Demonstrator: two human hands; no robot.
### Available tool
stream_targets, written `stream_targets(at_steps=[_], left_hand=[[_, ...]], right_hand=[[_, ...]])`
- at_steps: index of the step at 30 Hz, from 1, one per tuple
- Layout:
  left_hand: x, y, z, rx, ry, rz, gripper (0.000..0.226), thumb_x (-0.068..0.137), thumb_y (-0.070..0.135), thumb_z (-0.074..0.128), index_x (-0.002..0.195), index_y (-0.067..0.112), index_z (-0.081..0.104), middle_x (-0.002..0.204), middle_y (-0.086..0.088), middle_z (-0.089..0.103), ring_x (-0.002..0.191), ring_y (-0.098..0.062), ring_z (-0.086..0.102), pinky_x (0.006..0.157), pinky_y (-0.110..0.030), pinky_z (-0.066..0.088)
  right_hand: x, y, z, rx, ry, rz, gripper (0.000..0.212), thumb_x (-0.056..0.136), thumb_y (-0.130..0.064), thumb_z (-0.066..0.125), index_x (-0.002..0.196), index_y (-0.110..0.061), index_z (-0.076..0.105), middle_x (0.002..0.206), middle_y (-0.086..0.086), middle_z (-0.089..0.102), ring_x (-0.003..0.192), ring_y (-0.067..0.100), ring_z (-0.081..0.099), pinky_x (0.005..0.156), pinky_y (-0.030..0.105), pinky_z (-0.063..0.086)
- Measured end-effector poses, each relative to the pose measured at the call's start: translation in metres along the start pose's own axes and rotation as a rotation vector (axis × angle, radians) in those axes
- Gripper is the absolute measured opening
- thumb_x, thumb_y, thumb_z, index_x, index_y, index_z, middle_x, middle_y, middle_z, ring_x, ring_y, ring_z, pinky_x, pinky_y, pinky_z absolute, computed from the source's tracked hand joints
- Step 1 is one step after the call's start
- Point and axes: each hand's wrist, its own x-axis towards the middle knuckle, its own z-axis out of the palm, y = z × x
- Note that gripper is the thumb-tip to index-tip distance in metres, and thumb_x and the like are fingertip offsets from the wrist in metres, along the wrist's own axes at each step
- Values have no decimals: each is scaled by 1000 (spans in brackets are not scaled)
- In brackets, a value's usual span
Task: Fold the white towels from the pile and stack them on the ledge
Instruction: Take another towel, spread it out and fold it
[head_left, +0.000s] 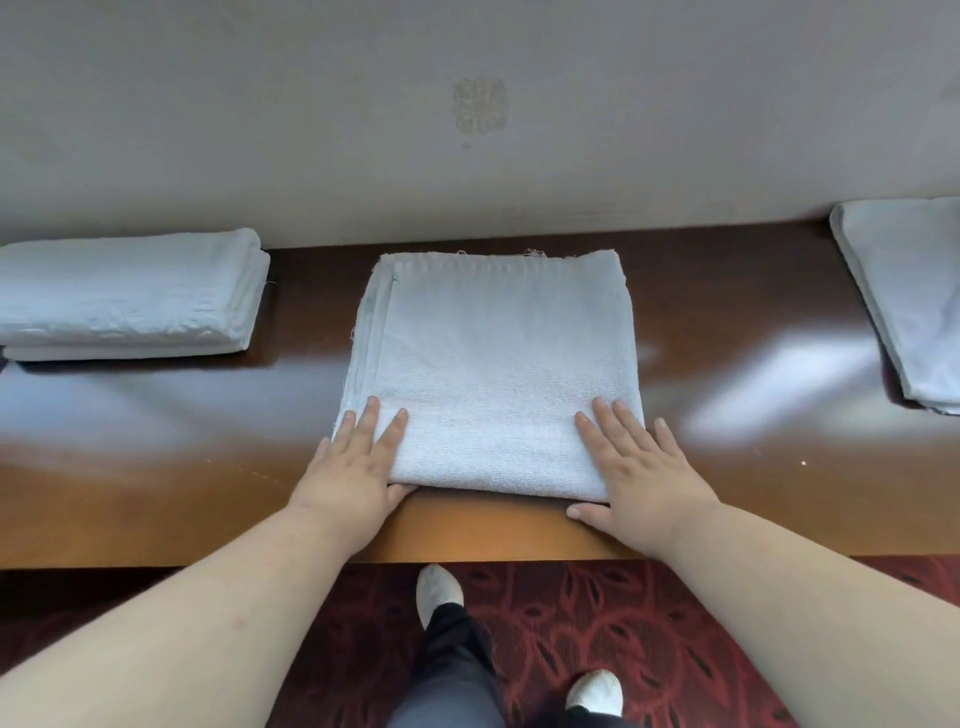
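Note:
A white towel (493, 364), folded into a thick square, lies in the middle of the glossy brown wooden ledge (156, 467). My left hand (353, 467) rests flat on its near left corner, fingers spread, thumb at the folded near edge. My right hand (639, 467) lies flat on the near right corner, thumb on the wood just under the fold. Neither hand grips the cloth. A stack of folded white towels (124, 296) sits at the left of the ledge against the wall.
More white cloth (904, 296) lies at the right end of the ledge, cut off by the frame. A beige wall (467, 130) rises behind the ledge. Below the ledge's front edge are a red patterned carpet (649, 623) and my feet in white slippers (436, 592).

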Motion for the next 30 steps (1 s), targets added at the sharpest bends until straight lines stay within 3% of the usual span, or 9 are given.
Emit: stream_targets(at_steps=[6,9,13,16,18,21,25,27,30], left_hand=[[-3,3,-4,230,71,-4,74,100,29,35,154,30,-16,164,-9,-10,145,-33,21,118,-47,19],[-5,2,-14,338,52,-8,76,93,10,34,155,31,-5,164,-8,-1,142,-30,27,116,-47,18],[-9,3,-25,316,94,-1,62,90,10,38,147,31,26,150,-2,32,131,-23,41,117,-45,20],[-26,7,-20,266,90,29,49,90,20,45,137,32,38,137,3,43,122,-20,48,115,-43,22],[-39,9,-19,158,120,45,41,88,28,48,129,32,48,130,8,49,117,-18,52,111,-38,28],[-56,4,-38,-160,172,41,32,82,28,53,112,36,59,117,16,55,107,-14,55,91,-30,42],[-66,-7,-89,-691,97,-98,10,84,28,63,88,37,60,84,10,66,79,-13,62,62,-27,45],[-50,-13,-108,-840,143,-130,5,88,29,66,88,30,61,79,3,66,70,-15,58,58,-28,41],[-5,-22,-126,-1106,231,-187,20,81,37,72,95,30,61,94,-1,65,79,-15,57,63,-30,45]], right_hand=[[-6,8,2,34,-14,-5,99,91,-71,40,153,-28,-23,156,-9,-34,147,11,-27,123,43,-4],[-8,19,-1,34,-28,-31,94,93,-64,44,154,-31,-20,154,-14,-32,149,9,-22,124,41,-3],[-10,25,-4,17,55,-76,80,96,-37,55,159,-24,8,167,-5,3,154,14,2,122,32,5],[-21,32,-4,0,60,-97,70,89,-22,59,153,-25,29,155,-2,32,147,19,25,119,29,23],[-30,36,-11,86,48,-77,63,84,-21,60,144,-28,42,141,-6,44,136,17,38,112,25,30],[-48,41,-31,386,83,13,53,78,-20,62,130,-31,56,121,-12,57,117,11,54,92,18,38],[-64,41,-64,850,250,162,41,83,-16,63,115,-40,54,104,-20,63,92,-2,59,68,13,40],[-51,39,-82,1002,370,179,34,88,-12,60,105,-41,53,100,-17,64,91,-4,59,68,14,40],[-8,39,-102,1167,518,245,25,95,-14,55,113,-30,53,103,-13,66,97,0,61,76,21,44]])
